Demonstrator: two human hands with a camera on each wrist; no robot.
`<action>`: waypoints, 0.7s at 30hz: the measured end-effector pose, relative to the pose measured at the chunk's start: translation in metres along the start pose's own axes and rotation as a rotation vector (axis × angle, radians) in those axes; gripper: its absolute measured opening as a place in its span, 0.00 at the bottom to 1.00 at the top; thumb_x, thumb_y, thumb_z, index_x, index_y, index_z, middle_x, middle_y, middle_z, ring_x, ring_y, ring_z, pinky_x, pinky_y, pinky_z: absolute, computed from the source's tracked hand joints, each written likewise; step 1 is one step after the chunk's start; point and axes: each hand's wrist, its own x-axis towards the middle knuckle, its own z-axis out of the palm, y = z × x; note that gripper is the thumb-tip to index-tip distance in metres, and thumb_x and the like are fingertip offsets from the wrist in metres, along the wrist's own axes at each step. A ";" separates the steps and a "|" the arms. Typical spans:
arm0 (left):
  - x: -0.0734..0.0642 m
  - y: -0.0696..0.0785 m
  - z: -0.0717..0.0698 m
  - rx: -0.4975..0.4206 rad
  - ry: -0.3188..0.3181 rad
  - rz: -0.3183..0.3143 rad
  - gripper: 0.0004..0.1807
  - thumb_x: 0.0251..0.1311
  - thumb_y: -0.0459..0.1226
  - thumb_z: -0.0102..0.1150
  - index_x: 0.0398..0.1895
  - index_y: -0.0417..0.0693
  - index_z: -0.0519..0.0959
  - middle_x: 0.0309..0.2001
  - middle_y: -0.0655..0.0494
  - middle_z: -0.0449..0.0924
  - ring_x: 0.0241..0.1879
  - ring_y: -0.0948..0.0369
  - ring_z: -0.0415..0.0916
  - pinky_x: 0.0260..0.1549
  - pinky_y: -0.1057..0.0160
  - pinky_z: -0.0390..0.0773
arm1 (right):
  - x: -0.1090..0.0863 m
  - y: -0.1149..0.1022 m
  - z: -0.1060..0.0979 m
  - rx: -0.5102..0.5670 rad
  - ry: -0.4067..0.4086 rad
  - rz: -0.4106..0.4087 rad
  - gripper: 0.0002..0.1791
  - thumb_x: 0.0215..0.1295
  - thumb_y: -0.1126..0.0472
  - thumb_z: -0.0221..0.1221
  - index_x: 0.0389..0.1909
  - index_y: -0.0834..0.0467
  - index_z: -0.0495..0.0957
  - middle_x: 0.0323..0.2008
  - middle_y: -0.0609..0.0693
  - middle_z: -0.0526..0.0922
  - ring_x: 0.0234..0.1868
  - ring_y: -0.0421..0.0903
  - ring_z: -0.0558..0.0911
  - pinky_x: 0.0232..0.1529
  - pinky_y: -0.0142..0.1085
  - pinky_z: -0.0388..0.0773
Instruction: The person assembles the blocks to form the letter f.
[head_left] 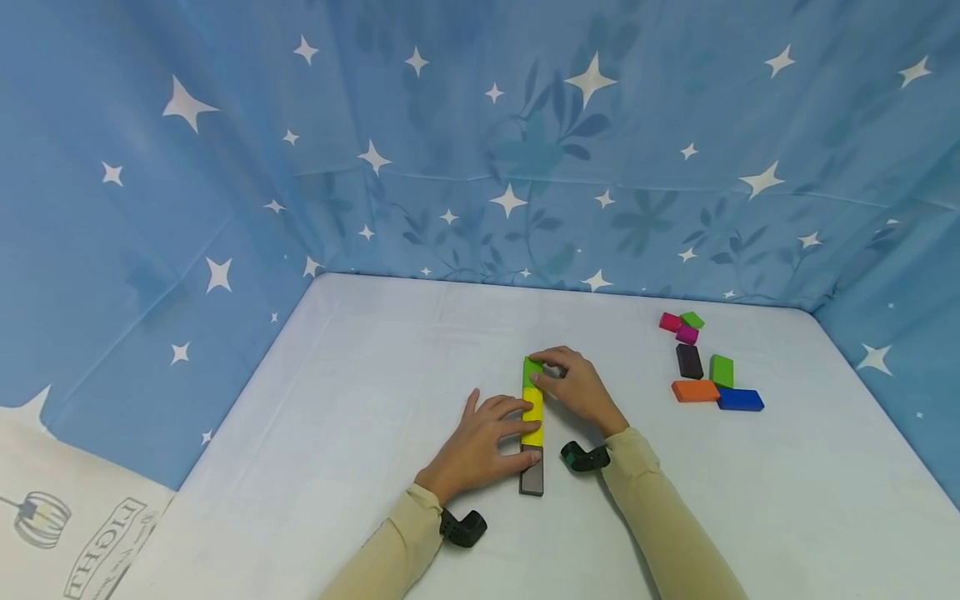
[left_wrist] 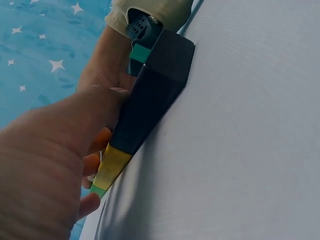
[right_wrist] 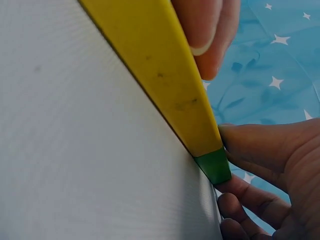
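Blocks [head_left: 534, 417] on tabletop [head_left: 375, 358]; curtain [head_left: 465, 179] (starry)

place: curtained-off workspace, room type unclear | signs: blue star-print curtains [head_left: 457, 108] on 3 sides, white tabletop [head_left: 375, 358]

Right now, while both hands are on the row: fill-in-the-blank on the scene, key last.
1. The bare right hand touches the row's rectangular far-end block, coloured ____.
2. The yellow rectangular section lies ____ that block and the dark rectangular block.
3. The bare left hand touches the dark block with its ____.
4. In the head view, the orange rectangular block lies to the ____ of the blue rectangular block.

Missing words: green; between; thumb; left.
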 end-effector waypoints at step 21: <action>0.008 -0.005 -0.001 0.049 -0.104 -0.015 0.46 0.68 0.65 0.62 0.85 0.63 0.63 0.86 0.58 0.53 0.83 0.45 0.49 0.78 0.29 0.42 | -0.011 0.002 -0.040 0.047 0.042 0.054 0.25 0.77 0.59 0.65 0.71 0.62 0.79 0.68 0.60 0.78 0.63 0.60 0.81 0.66 0.58 0.77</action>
